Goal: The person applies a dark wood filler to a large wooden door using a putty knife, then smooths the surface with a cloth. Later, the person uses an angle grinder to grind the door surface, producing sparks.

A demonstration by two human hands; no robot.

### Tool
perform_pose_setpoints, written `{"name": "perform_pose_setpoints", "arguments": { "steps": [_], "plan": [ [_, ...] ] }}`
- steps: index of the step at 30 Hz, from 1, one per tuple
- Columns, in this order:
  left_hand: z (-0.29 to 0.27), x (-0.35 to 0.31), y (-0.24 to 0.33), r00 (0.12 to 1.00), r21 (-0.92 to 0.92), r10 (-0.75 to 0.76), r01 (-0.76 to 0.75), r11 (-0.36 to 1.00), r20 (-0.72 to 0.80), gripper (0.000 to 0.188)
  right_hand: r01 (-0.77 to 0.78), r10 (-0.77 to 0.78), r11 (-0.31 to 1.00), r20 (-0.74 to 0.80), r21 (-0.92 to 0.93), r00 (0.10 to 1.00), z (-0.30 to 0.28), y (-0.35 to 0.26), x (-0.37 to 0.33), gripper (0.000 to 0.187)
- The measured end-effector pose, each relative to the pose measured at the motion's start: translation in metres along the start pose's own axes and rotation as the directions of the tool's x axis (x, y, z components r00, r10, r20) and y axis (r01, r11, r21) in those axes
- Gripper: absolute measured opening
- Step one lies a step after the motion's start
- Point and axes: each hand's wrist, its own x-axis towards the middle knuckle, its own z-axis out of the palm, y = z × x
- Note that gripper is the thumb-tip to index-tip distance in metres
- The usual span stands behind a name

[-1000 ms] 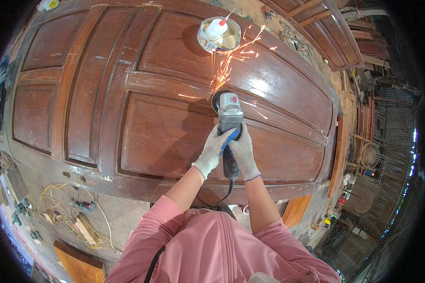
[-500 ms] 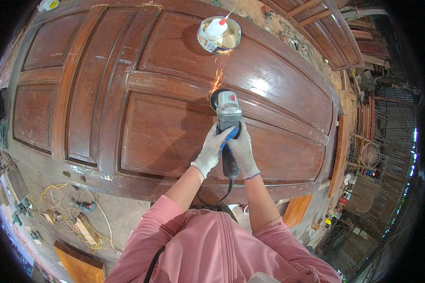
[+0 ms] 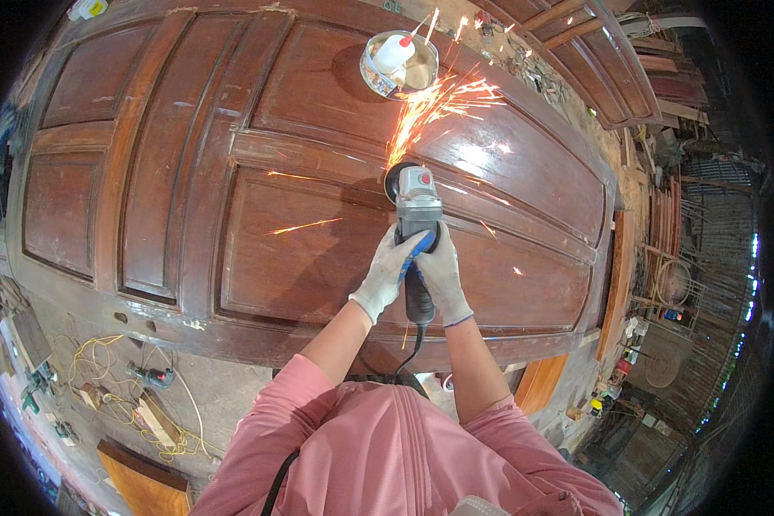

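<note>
Both my hands, in white work gloves with blue palms, are wrapped round a grey angle grinder [image 3: 419,206]. My left hand [image 3: 385,273] grips the body from the left, and my right hand [image 3: 443,277] closes on it from the right. The black grinding disc [image 3: 393,181] meets a raised moulding of the brown panelled wooden door [image 3: 292,241] lying flat before me. Bright sparks [image 3: 421,112] fan out from the disc, away from me. The cord hangs from the tool's rear end toward my body. My fingertips under the tool are hidden.
On the door's far side stands a round tub [image 3: 426,64] holding a white bottle with a red cap [image 3: 394,53]. Yellow cords [image 3: 95,357], a power tool [image 3: 152,375] and wood pieces lie on the floor at left. Another panelled door [image 3: 580,52] is at the far right.
The sparks have grown from a thin streak to a wide spray reaching past the tub, with a few flying sideways. The grinder and my hands have hardly moved.
</note>
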Motion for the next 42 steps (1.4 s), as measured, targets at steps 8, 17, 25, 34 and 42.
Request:
{"name": "perform_pose_setpoints", "arguments": {
  "steps": [8, 17, 25, 34, 42],
  "plan": [
    [-0.004, 0.003, -0.004, 0.999, -0.008, -0.032, 0.032, 0.999, -0.010, 0.044, 0.032, -0.032, 0.999, -0.020, -0.007, 0.999, 0.003, 0.007, 0.002, 0.051],
    [-0.004, 0.001, -0.002, 1.000, 0.011, 0.008, -0.008, 1.000, 0.016, 0.043, 0.021, -0.021, 1.000, -0.014, 0.002, 1.000, 0.003, 0.007, 0.001, 0.050],
    [-0.003, 0.002, -0.003, 1.000, -0.015, -0.002, 0.002, 1.000, 0.022, 0.043, 0.008, -0.008, 1.000, -0.019, -0.001, 1.000, 0.001, 0.006, -0.001, 0.052],
    [-0.003, 0.001, -0.005, 1.000, 0.005, -0.006, 0.006, 1.000, 0.012, 0.039, -0.001, 0.002, 0.999, -0.012, 0.035, 1.000, 0.000, 0.003, -0.004, 0.052],
    [-0.003, 0.001, -0.005, 1.000, -0.038, 0.002, -0.001, 0.999, 0.029, 0.042, 0.074, -0.071, 0.990, -0.026, 0.117, 0.997, 0.005, 0.022, 0.002, 0.051]
  ]
}}
